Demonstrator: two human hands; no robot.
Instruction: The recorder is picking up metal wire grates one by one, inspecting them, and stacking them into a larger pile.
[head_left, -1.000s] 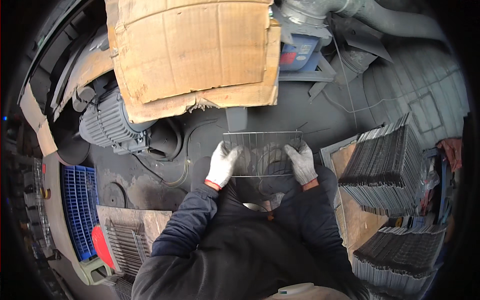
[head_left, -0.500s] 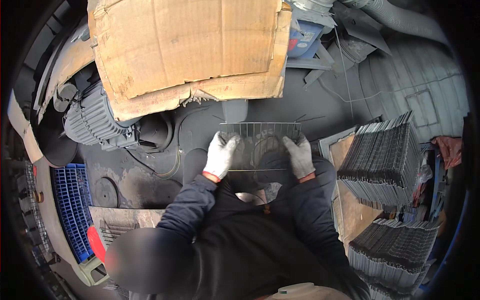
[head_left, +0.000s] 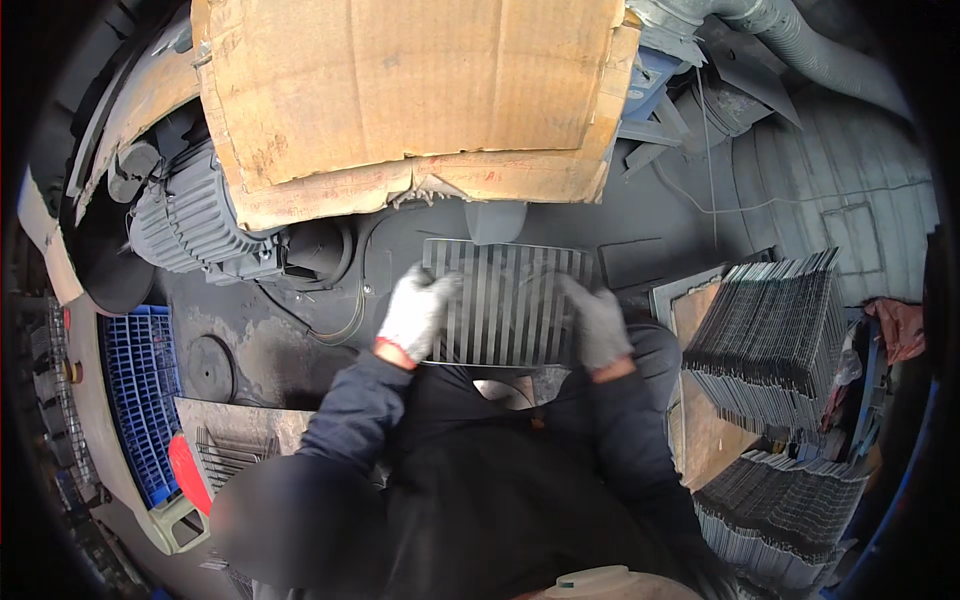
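Observation:
A rectangular wire rack [head_left: 508,310] with a thin frame and parallel bars is held in front of me, over my lap. Its bars look smeared into wide dark and light stripes by motion. My left hand [head_left: 412,315], in a whitish work glove with a red cuff, is closed on the rack's left side, thumb on top. On the opposite side my right hand [head_left: 602,328], gloved too and slightly blurred, grips the right edge. The undersides of both hands' fingers are hidden by the rack and gloves.
A large cardboard sheet [head_left: 410,90] covers a machine ahead. At left stand a grey motor [head_left: 195,220] and a blue plastic crate [head_left: 138,400]. To the right, a tall stack of wire racks [head_left: 765,325] rests on a board, with another stack [head_left: 785,505] nearer me.
The wire rack has shifted slightly left and nearer me, and now shows as broad stripes instead of thin wires. Both hands have moved with it, and the view has shifted a little.

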